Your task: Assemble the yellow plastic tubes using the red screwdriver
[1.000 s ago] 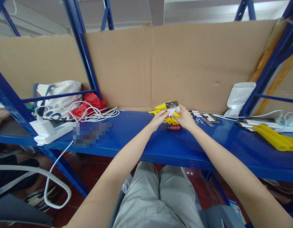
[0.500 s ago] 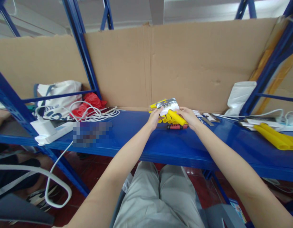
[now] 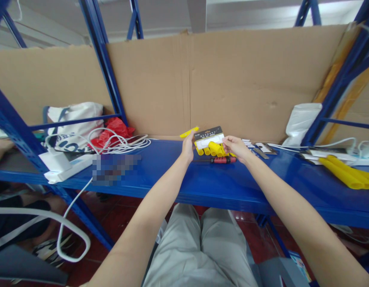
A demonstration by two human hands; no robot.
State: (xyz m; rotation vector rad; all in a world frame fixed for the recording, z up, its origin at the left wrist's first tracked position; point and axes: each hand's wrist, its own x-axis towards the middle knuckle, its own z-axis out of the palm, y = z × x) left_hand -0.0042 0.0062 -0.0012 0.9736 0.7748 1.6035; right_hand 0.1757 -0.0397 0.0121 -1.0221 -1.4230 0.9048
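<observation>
A card with a black printed top and a white lower part [image 3: 208,137] is held up between my two hands, its printed face towards me. My left hand [image 3: 188,148] is closed at its left edge, most fingers hidden. With thumb and fingertips pinched, my right hand [image 3: 235,147] grips the right edge. A yellow tube [image 3: 214,147] overlaps the card's lower edge, and several more yellow tubes [image 3: 207,151] lie just below. Behind my left hand a yellow strip-like piece [image 3: 188,132] sticks out. A screwdriver with a red and black handle [image 3: 223,160] lies in front of the tubes.
On the right are yellow tubes [image 3: 346,171], a white pouch [image 3: 302,123] and a flat metal tool [image 3: 261,153]. On the left stand a power strip [image 3: 70,167], coiled white cable [image 3: 127,145], red bag [image 3: 117,126] and canvas bag [image 3: 75,115]. Cardboard [image 3: 262,79] walls the back.
The card has turned upright, showing its black printed top. My left hand has shifted slightly left. My right hand has gone from the yellow tube to the card's right edge.
</observation>
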